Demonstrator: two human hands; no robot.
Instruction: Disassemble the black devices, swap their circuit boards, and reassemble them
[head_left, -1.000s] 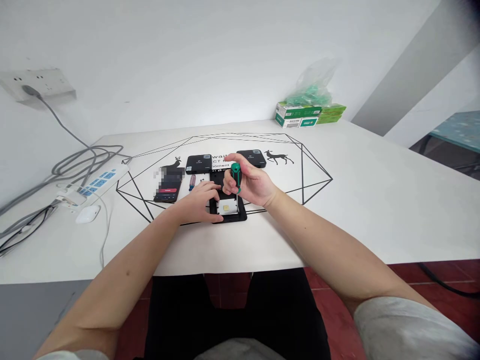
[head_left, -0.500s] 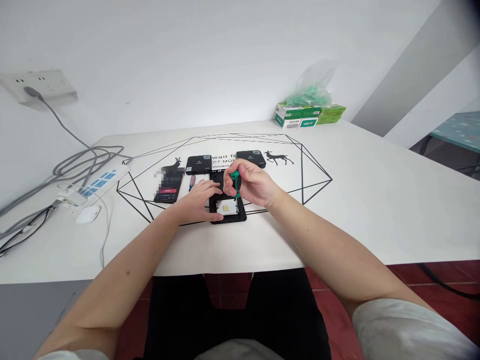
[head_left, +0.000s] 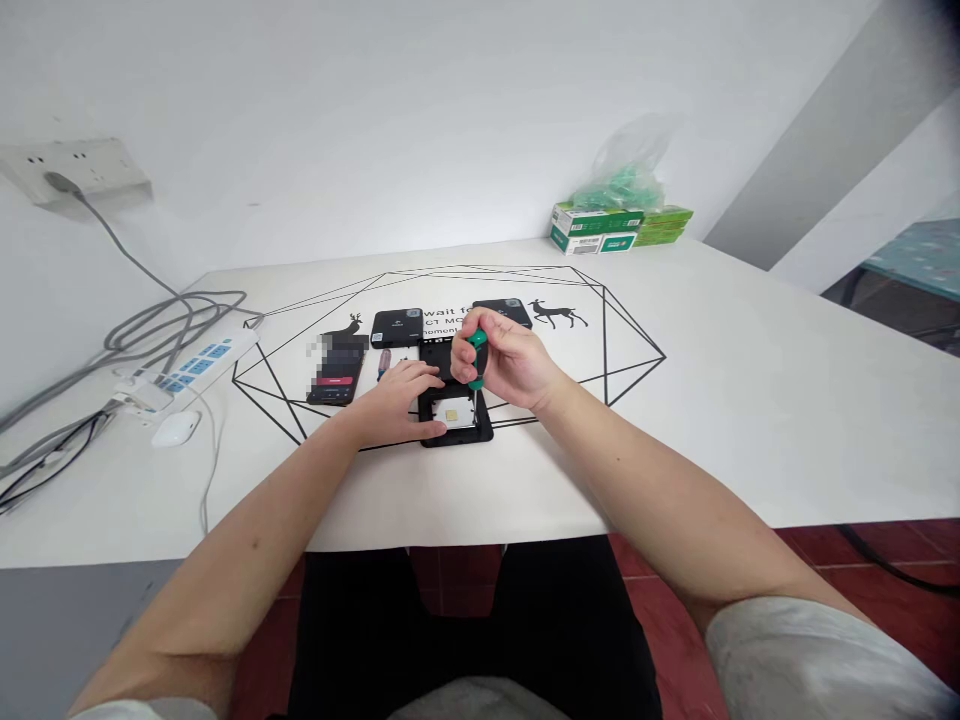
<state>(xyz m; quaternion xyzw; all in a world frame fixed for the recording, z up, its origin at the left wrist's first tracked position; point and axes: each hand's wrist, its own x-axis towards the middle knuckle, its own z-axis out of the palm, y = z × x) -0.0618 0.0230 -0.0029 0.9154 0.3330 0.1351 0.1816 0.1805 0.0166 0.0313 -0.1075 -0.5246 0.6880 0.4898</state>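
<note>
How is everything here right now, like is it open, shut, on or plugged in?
Right hand: closed around the green screwdriver.
Left hand: fingers spread, resting on the black casing.
Green screwdriver: held, shaft pointing down.
Black casing: open, insides showing.
Second screwdriver: lying down.
Phone: screen on.
Small white case: shut.
Grey plug: plugged into the wall socket.
Green boxes: stacked.

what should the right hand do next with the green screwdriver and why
I'd probably give the green screwdriver a small twist, keeping it upright: the right hand is curled round its handle, the shaft points down at the right side of the opened black case, and the left hand rests on the left side. The tip is too small to tell what it meets.
</note>
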